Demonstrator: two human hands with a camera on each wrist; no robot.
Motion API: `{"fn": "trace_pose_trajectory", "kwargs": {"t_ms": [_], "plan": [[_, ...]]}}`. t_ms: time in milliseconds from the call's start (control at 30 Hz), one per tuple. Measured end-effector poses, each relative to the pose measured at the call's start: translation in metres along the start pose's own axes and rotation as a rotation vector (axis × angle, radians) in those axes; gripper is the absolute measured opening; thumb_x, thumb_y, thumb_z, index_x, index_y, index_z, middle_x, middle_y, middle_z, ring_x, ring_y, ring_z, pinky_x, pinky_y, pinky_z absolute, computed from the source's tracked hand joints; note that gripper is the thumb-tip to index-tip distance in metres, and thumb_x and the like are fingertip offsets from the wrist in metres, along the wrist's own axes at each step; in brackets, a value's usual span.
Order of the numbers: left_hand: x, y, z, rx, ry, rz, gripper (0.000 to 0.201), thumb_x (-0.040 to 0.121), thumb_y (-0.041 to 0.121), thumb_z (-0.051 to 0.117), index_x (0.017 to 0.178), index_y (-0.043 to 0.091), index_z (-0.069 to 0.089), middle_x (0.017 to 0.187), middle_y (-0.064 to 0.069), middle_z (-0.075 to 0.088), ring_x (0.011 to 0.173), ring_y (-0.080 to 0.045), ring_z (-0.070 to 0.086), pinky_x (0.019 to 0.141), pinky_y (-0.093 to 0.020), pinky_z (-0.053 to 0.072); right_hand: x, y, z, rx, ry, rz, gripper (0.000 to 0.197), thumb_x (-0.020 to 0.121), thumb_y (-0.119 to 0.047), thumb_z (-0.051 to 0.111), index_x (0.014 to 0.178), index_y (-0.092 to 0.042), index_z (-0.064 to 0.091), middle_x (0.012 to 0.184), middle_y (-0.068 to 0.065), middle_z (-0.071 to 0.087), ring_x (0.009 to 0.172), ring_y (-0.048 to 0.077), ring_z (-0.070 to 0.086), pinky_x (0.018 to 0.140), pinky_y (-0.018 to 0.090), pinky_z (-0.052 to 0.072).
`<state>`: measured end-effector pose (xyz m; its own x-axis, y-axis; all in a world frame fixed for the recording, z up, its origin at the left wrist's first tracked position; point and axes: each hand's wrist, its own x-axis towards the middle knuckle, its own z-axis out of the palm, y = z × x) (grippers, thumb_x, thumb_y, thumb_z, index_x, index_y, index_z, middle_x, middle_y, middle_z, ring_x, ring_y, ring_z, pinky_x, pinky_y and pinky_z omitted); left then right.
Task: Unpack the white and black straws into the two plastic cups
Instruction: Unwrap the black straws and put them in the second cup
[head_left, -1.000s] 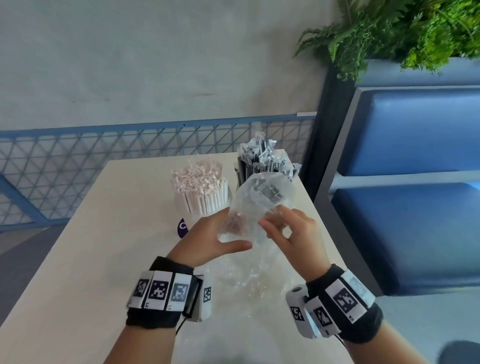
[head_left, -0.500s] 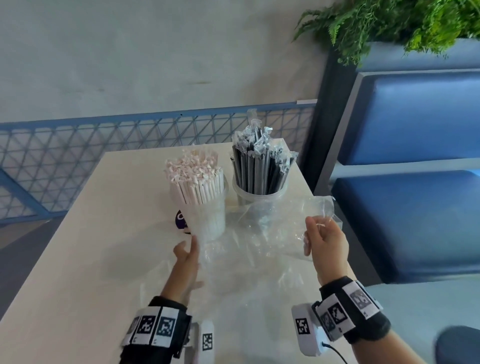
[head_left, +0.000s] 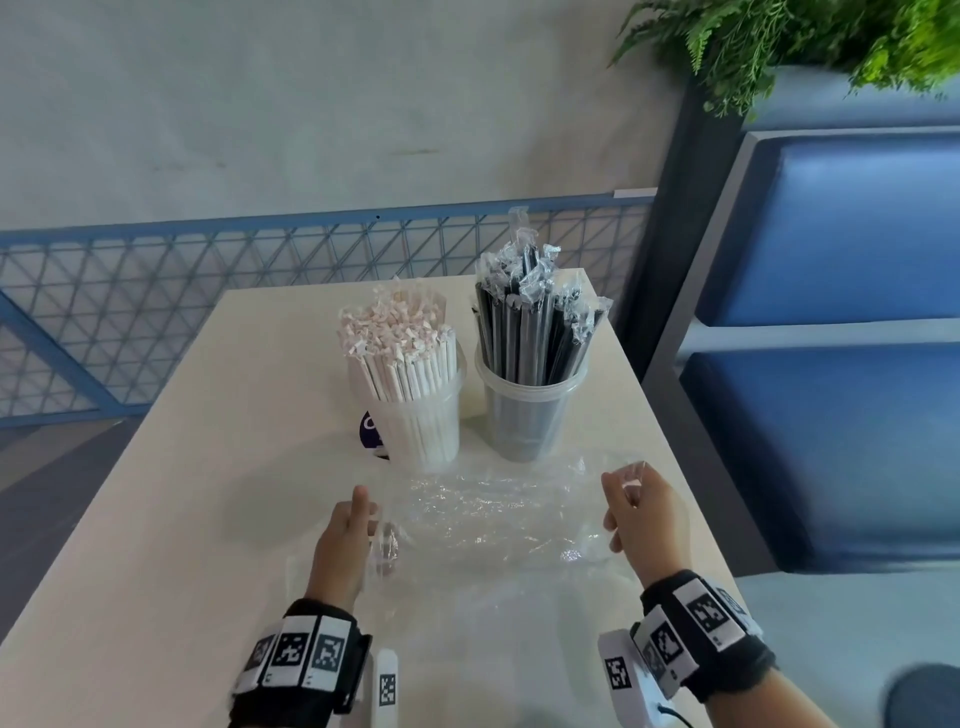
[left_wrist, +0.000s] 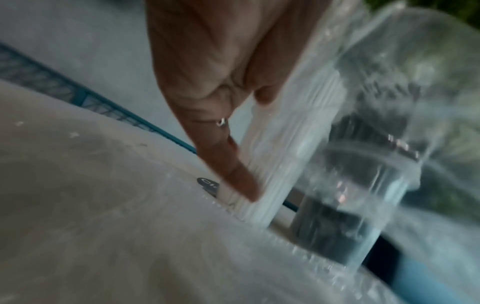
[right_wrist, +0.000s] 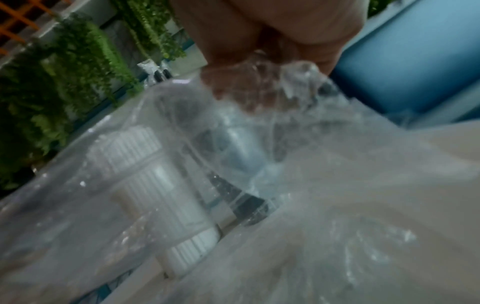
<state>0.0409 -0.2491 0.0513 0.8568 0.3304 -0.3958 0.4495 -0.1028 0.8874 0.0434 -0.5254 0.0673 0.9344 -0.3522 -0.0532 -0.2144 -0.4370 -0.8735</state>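
White paper-wrapped straws (head_left: 402, 358) stand in the left clear cup (head_left: 423, 441). Black straws (head_left: 535, 332) in clear wrappers fill the right clear cup (head_left: 524, 426). In front of both cups an empty clear plastic bag (head_left: 493, 514) is stretched low over the table between my hands. My left hand (head_left: 345, 540) grips its bunched left edge, and my right hand (head_left: 641, 514) pinches its right corner. In the left wrist view the bag (left_wrist: 389, 102) blurs the cups behind it. The right wrist view has the bag (right_wrist: 285, 164) hanging from my curled fingers (right_wrist: 233, 90).
More clear plastic film (head_left: 467, 639) lies flat on the beige table (head_left: 182, 493) near me. A purple round label (head_left: 370, 431) sits left of the white-straw cup. A blue bench (head_left: 831, 415) stands close to the table's right edge, with a blue mesh railing (head_left: 156, 291) behind.
The bag was bunched and held up in front of the cups. My hands have since moved apart and down, pulling it out flat just above the table.
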Motion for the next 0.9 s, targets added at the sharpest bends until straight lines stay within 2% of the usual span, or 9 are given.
{"fn": "trace_pose_trajectory", "kwargs": {"t_ms": [133, 267, 400, 467, 567, 733, 767, 833, 900], "plan": [[-0.009, 0.015, 0.001, -0.012, -0.178, -0.035, 0.046, 0.079, 0.071, 0.042, 0.082, 0.026, 0.049, 0.091, -0.003, 0.059, 0.081, -0.026, 0.059, 0.070, -0.037, 0.050, 0.000, 0.001, 0.006, -0.007, 0.003, -0.018, 0.013, 0.093, -0.024, 0.050, 0.084, -0.016, 0.053, 0.053, 0.002, 0.060, 0.027, 0.004, 0.043, 0.033, 0.015, 0.036], [-0.004, 0.010, -0.002, 0.158, -0.124, 0.087, 0.010, 0.087, 0.022, 0.062, 0.094, 0.016, 0.057, 0.093, -0.017, 0.070, 0.073, -0.033, 0.068, 0.065, -0.033, 0.055, -0.001, 0.006, 0.005, -0.043, 0.016, -0.023, 0.012, 0.093, -0.026, 0.050, 0.084, -0.018, 0.053, 0.053, 0.001, 0.060, 0.029, 0.005, 0.044, 0.037, 0.018, 0.038], [0.007, 0.007, -0.010, 0.503, -0.011, 0.194, 0.031, 0.087, 0.005, 0.056, 0.118, 0.003, 0.051, 0.113, -0.019, 0.063, 0.106, -0.036, 0.059, 0.087, -0.034, 0.043, -0.005, 0.014, 0.007, -0.060, 0.009, -0.009, 0.012, 0.093, -0.027, 0.050, 0.084, -0.020, 0.053, 0.054, 0.002, 0.061, 0.029, 0.005, 0.045, 0.038, 0.021, 0.038], [0.000, 0.020, 0.001, 0.631, 0.057, 0.412, 0.041, 0.087, 0.001, 0.051, 0.128, 0.002, 0.043, 0.125, -0.017, 0.055, 0.117, -0.032, 0.052, 0.094, -0.030, 0.039, -0.008, 0.018, 0.011, -0.063, 0.016, 0.003, 0.011, 0.093, -0.026, 0.050, 0.085, -0.019, 0.053, 0.053, 0.002, 0.061, 0.031, 0.007, 0.047, 0.040, 0.023, 0.040], [-0.027, 0.038, 0.035, 0.886, 0.094, 0.710, 0.051, 0.089, 0.015, 0.043, 0.138, 0.004, 0.035, 0.143, -0.017, 0.042, 0.133, -0.035, 0.039, 0.105, -0.044, 0.034, -0.007, 0.024, 0.015, -0.079, 0.033, 0.016, 0.010, 0.093, -0.024, 0.050, 0.086, -0.018, 0.053, 0.053, 0.002, 0.061, 0.033, 0.008, 0.049, 0.043, 0.025, 0.042], [-0.040, 0.020, 0.074, 1.274, -0.170, 0.715, 0.065, 0.086, 0.050, 0.026, 0.143, 0.018, 0.032, 0.147, -0.014, 0.038, 0.133, -0.033, 0.039, 0.096, -0.062, 0.035, -0.010, 0.027, 0.023, -0.086, -0.014, 0.027, 0.010, 0.093, -0.024, 0.050, 0.085, -0.019, 0.052, 0.052, 0.002, 0.062, 0.032, 0.007, 0.051, 0.044, 0.022, 0.041], [-0.037, 0.014, 0.077, 1.311, -0.237, 0.658, 0.069, 0.088, 0.059, 0.015, 0.146, 0.023, 0.021, 0.151, -0.013, 0.028, 0.136, -0.034, 0.034, 0.098, -0.062, 0.033, -0.011, 0.028, 0.024, -0.078, -0.017, 0.032, 0.010, 0.093, -0.024, 0.050, 0.085, -0.019, 0.052, 0.052, 0.002, 0.063, 0.033, 0.008, 0.052, 0.045, 0.022, 0.042], [-0.021, 0.002, 0.078, 1.394, -0.353, 0.534, 0.078, 0.076, 0.073, -0.005, 0.139, 0.033, -0.026, 0.151, -0.008, -0.023, 0.144, -0.035, -0.005, 0.108, -0.063, 0.007, -0.012, 0.031, 0.026, -0.072, -0.016, 0.051, 0.008, 0.093, -0.023, 0.050, 0.086, -0.018, 0.053, 0.053, 0.002, 0.063, 0.037, 0.011, 0.056, 0.048, 0.025, 0.044], [-0.007, -0.014, 0.078, 1.416, -0.456, 0.355, 0.079, 0.076, 0.077, 0.004, 0.123, 0.035, -0.044, 0.136, -0.001, -0.046, 0.137, -0.034, -0.031, 0.108, -0.062, -0.011, -0.012, 0.037, 0.029, -0.055, -0.003, 0.106, 0.007, 0.092, -0.021, 0.052, 0.095, -0.016, 0.052, 0.064, 0.002, 0.065, 0.049, 0.017, 0.063, 0.054, 0.029, 0.047]]}}
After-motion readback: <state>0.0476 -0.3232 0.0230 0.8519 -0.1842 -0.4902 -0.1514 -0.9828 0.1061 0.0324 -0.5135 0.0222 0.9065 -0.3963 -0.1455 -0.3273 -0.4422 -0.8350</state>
